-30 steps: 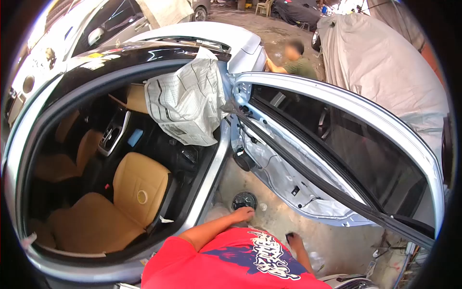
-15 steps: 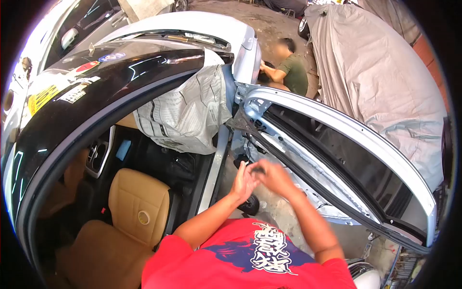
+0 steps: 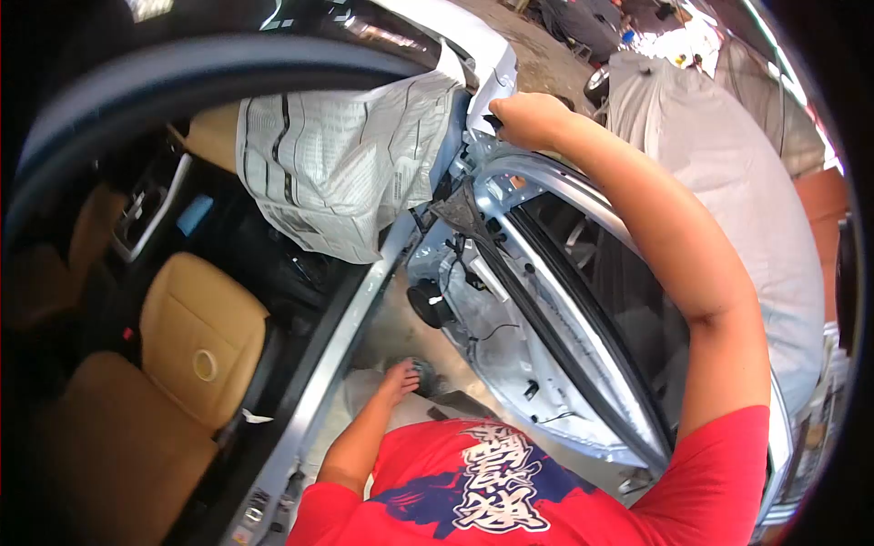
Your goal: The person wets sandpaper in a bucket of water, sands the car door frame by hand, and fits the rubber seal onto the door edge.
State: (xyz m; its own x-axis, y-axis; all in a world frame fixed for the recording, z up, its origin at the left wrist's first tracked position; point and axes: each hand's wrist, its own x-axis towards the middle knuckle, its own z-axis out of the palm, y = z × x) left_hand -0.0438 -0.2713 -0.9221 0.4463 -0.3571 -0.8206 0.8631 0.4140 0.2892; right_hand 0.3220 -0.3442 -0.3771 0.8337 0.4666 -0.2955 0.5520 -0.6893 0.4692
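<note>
My right hand (image 3: 530,120) is stretched forward over the front of the open door, beside the white front fender (image 3: 492,77). Its fingers are closed on a small black piece (image 3: 492,120), whose kind I cannot make out. Low down between the sill and the door, my left hand (image 3: 399,380) hangs with fingers apart and holds nothing visible. The stripped light-blue car door (image 3: 555,382) shows bare metal, loose wires and a round black speaker (image 3: 428,303). A printed paper sheet (image 3: 341,164) covers the front pillar area and dashboard side.
A tan seat (image 3: 205,337) with a roll of tape (image 3: 206,366) on it is on my left. A white scrap (image 3: 257,418) shows by the seat's edge. The door sill (image 3: 337,341) runs beside me. A covered car (image 3: 728,200) stands beyond the door.
My hands, together before, have parted. The right reached forward to the fender with the black piece; the left dropped down. A white scrap now shows by the seat. My view has turned.
</note>
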